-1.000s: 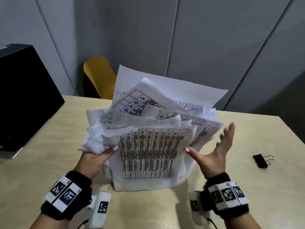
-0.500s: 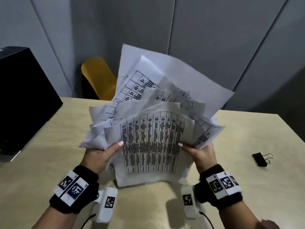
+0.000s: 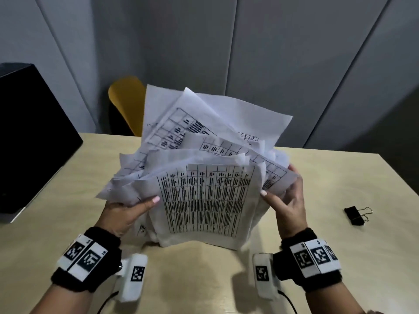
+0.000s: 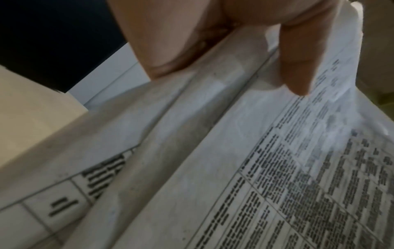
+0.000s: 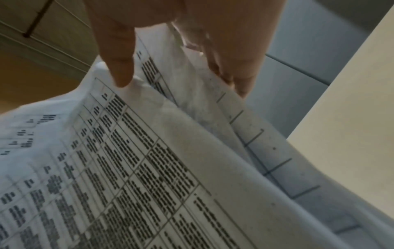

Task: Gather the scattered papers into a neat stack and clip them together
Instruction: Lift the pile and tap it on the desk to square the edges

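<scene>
wooden table (image 3: pixel 340 257) under everything | messy bundle of printed papers (image 3: pixel 204 200) stood on edge mid-table | left hand (image 3: pixel 127 211) gripping papers' left side | right hand (image 3: pixel 288 205) gripping their right side | black binder clip (image 3: pixel 354 215) lying well right of papers

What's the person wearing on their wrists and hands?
Bare hands, pale pink nails. The left hand and right hand each have a fuzzy black wristband with white square-code tags, plus a white camera box under each wrist with a black cable.
</scene>
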Available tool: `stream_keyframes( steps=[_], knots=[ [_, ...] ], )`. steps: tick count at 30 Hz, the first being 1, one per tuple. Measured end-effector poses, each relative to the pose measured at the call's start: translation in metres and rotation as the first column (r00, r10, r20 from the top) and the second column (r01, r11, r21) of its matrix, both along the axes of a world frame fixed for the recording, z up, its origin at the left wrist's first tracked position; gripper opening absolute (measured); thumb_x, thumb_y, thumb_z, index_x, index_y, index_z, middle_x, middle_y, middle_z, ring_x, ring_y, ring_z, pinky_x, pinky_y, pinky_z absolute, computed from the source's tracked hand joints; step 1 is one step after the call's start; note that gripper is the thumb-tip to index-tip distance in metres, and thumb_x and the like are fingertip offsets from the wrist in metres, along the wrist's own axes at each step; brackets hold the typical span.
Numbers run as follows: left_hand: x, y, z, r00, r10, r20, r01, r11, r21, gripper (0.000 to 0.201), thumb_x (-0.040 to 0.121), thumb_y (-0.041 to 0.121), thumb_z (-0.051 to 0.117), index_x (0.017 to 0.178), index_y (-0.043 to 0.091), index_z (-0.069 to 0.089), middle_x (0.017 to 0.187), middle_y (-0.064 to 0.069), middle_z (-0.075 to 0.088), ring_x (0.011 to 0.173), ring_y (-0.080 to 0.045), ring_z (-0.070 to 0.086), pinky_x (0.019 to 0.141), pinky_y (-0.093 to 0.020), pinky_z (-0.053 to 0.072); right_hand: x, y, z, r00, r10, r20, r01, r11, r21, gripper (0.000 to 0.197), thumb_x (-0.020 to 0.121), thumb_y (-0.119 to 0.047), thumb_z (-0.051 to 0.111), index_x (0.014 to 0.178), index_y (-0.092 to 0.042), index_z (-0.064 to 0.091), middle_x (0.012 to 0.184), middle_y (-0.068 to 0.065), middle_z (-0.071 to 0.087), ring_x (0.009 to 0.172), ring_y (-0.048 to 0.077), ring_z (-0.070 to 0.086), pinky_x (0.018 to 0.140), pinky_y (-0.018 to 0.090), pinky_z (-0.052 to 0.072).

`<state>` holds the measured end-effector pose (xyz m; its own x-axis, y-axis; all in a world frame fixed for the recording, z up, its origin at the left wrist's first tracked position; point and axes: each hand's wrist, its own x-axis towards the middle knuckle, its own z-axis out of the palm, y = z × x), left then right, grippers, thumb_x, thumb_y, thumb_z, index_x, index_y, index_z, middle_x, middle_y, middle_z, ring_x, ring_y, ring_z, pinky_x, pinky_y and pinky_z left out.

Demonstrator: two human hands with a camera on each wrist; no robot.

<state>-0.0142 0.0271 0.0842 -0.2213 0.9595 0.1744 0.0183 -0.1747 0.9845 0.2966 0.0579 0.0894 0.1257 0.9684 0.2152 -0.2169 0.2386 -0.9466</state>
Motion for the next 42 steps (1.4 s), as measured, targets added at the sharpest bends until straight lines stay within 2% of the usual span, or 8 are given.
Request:
stream_keyframes(
  steps=[5,13,21,28,32,36,39,42],
  knots=[
    [-0.002,0.001,-0.005,0.999,0.024,-0.031,-0.025,0.999,-0.025,0.042,0.05,0.033,0.08,0.091,0.029,0.07,0.095,0.018,0.073,0.1,-0.001,0.064,0.1,-0.04,0.044,0.0,-0.002,-0.021,0.978,-0.207,-0.009,0.207,0.978,0.006,0.05,0.07,0.004,0.054,0.108,-0.028,0.057,0.105,0.005,0.064,0.094,0.019,0.058,0.084,0.038,0.048],
    [-0.008,0.004,-0.012,1.0,0.021,-0.015,-0.021,1.0,-0.01,0.029,0.063,0.011,0.08,0.08,0.033,0.074,0.084,0.022,0.073,0.089,0.006,0.066,0.086,-0.017,0.052,0.005,-0.001,-0.014,0.92,-0.383,-0.089,0.389,0.919,0.061,0.046,0.075,0.021,0.059,0.07,-0.024,0.067,0.059,-0.014,0.066,0.057,-0.002,0.058,0.063,0.014,0.052],
    [-0.01,0.003,-0.01,0.999,-0.04,-0.03,0.04,0.999,0.007,0.047,0.042,0.043,0.086,0.087,0.037,0.074,0.095,0.023,0.072,0.095,0.004,0.065,0.089,-0.015,0.05,0.007,0.004,0.012,0.963,-0.264,-0.054,0.269,0.939,0.213,0.034,0.08,0.01,0.061,0.074,-0.023,0.07,0.07,-0.011,0.07,0.068,0.006,0.062,0.068,0.021,0.053],
    [-0.008,0.003,-0.015,0.998,0.047,0.038,-0.046,0.999,-0.022,0.03,0.079,-0.011,0.06,0.089,0.017,0.064,0.073,0.02,0.073,0.076,0.004,0.068,0.071,-0.012,0.054,0.013,0.013,-0.002,0.992,-0.054,0.112,0.052,0.998,0.016,0.057,0.081,0.022,0.049,0.063,-0.028,0.067,0.055,-0.01,0.064,0.053,0.003,0.058,0.056,0.02,0.055],
    [-0.015,0.005,-0.019,0.994,0.022,0.104,-0.022,1.0,0.001,0.034,0.064,0.003,0.077,0.094,0.018,0.066,0.084,0.013,0.075,0.084,-0.004,0.069,0.075,-0.017,0.055,0.013,0.01,-0.038,0.916,0.058,0.396,0.027,0.978,-0.205,0.046,0.081,0.019,0.053,0.063,-0.022,0.065,0.054,-0.011,0.067,0.051,-0.001,0.058,0.054,0.015,0.05],
    [-0.016,0.004,-0.018,0.994,0.009,0.108,-0.008,1.0,-0.016,0.039,0.049,0.017,0.086,0.086,0.019,0.072,0.092,0.006,0.075,0.09,-0.013,0.069,0.08,-0.021,0.055,0.002,0.002,-0.061,0.724,0.091,0.684,0.082,0.973,-0.217,0.031,0.081,0.003,0.06,0.087,-0.027,0.063,0.083,-0.006,0.072,0.082,0.015,0.069,0.08,0.032,0.054],
    [-0.016,0.003,-0.019,0.994,0.007,0.106,-0.006,1.0,-0.012,0.062,0.04,0.04,0.088,0.093,0.015,0.069,0.093,0.006,0.075,0.09,-0.013,0.069,0.08,-0.022,0.055,-0.004,0.003,-0.046,0.767,-0.082,0.636,0.163,0.984,-0.069,0.036,0.081,0.005,0.057,0.085,-0.031,0.062,0.074,-0.023,0.07,0.075,-0.004,0.064,0.073,0.011,0.05],
    [-0.018,0.004,-0.021,0.993,-0.014,0.12,0.015,1.0,-0.004,0.056,0.04,0.038,0.085,0.09,0.016,0.073,0.098,0.002,0.074,0.09,-0.013,0.07,0.08,-0.025,0.056,-0.015,0.001,-0.04,0.738,0.046,0.673,0.084,0.984,-0.16,0.034,0.081,0.005,0.055,0.086,-0.026,0.069,0.063,-0.033,0.064,0.07,-0.014,0.062,0.065,0.001,0.044]
  ],
)
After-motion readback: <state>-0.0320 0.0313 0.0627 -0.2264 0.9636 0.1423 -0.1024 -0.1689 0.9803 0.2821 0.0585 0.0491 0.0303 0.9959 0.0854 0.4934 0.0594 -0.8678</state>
